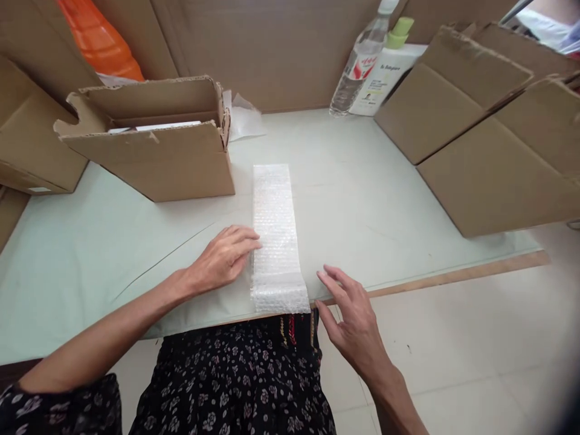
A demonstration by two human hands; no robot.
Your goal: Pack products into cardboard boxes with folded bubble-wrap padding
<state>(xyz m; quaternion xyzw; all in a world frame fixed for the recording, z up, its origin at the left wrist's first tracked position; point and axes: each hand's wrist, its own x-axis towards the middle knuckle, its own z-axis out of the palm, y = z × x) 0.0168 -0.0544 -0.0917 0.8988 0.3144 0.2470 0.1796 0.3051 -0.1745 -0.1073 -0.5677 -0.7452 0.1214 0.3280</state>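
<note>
A long, narrow strip of bubble wrap (274, 223) lies flat on the cloth-covered table, reaching toward its front edge. Its near end looks folded over or doubled, next to my dark flowered clothing. My left hand (229, 254) rests at the strip's left edge, fingers stretched out and fingertips touching it. Just right of the strip's near end, my right hand (348, 311) is held at the table edge. Its thumb and fingers are apart, and nothing is between them.
An open cardboard box (181, 166) with pale flat items inside stands behind left. More cardboard boxes (493, 163) stand on the right. At the back are a clear water bottle (356, 66), a white bottle with green cap (383, 78) and an orange bottle (102, 42).
</note>
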